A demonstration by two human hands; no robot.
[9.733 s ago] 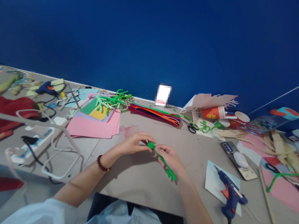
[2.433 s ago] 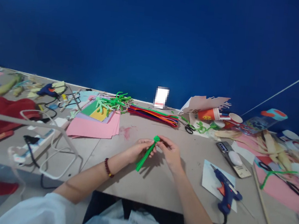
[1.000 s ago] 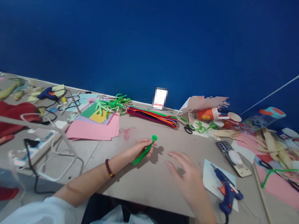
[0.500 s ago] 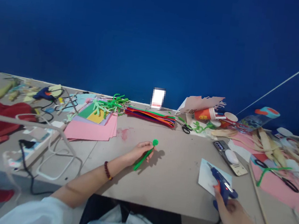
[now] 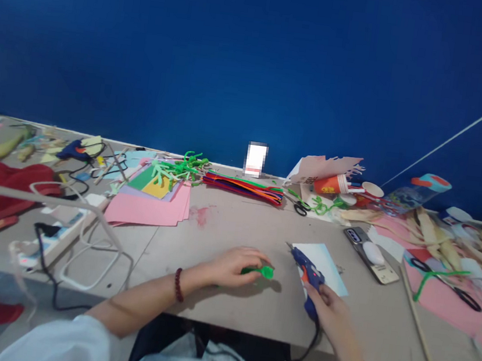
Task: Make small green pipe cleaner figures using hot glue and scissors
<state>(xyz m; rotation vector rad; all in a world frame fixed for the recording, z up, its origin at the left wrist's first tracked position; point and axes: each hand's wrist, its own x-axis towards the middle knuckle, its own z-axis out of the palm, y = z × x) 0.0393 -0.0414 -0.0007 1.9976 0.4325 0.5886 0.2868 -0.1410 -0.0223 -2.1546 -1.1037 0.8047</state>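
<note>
One phone (image 5: pixel 383 272) (near glue gun (image 5: pixel 310 269))

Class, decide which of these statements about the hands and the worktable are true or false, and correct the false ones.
1. The right hand grips a blue glue gun. True.
2. The left hand is empty. False: it holds a green pipe-cleaner piece.
3. The phone lies camera side up. True.
4. The multicoloured pipe-cleaner bundle stands upright. False: it lies flat on the worktable.
</note>
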